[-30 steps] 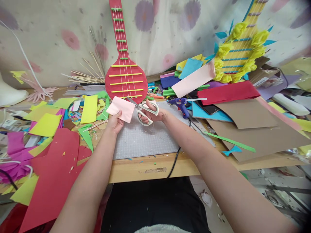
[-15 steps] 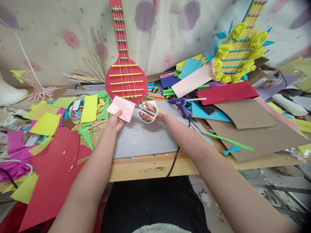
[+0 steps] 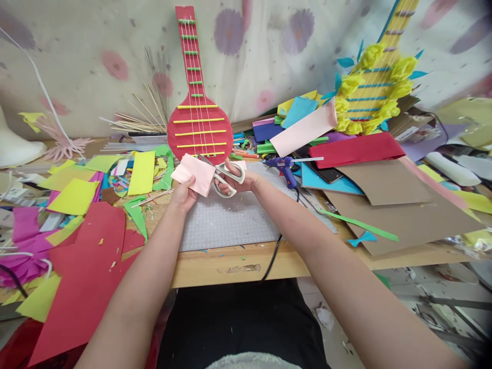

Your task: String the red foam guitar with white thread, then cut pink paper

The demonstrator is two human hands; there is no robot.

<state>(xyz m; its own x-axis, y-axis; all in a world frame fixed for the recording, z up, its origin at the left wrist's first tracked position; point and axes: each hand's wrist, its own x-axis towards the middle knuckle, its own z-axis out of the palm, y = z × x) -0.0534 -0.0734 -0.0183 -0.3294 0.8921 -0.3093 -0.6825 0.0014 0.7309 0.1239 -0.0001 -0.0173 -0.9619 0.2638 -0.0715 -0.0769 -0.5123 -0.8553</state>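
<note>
My left hand [image 3: 185, 193] pinches a pale pink square of crepe paper [image 3: 195, 176] by its lower edge, thumb on top. In my right hand [image 3: 241, 178] is a pair of scissors with pale grey handles [image 3: 226, 190]. The handles are spread and the blades are parted at the upper right edge of the pink paper. Part of the lower blade is hidden by the paper. Another bit of pale pink paper [image 3: 241, 165] shows behind my right hand. Beneath both hands lies a grey cutting mat [image 3: 230, 225].
A red paper instrument [image 3: 200, 125] with strings leans at the back. A blue glue gun [image 3: 285, 169] lies right of my hands, its cable crossing the table edge. Brown cardboard [image 3: 403, 225] lies at the right. Red sheets [image 3: 88, 256] and yellow scraps cover the left.
The scissors' handles have spread wider and their blades have parted at the paper's edge. My left hand keeps hold of the pink paper. The camera view has shifted slightly.
</note>
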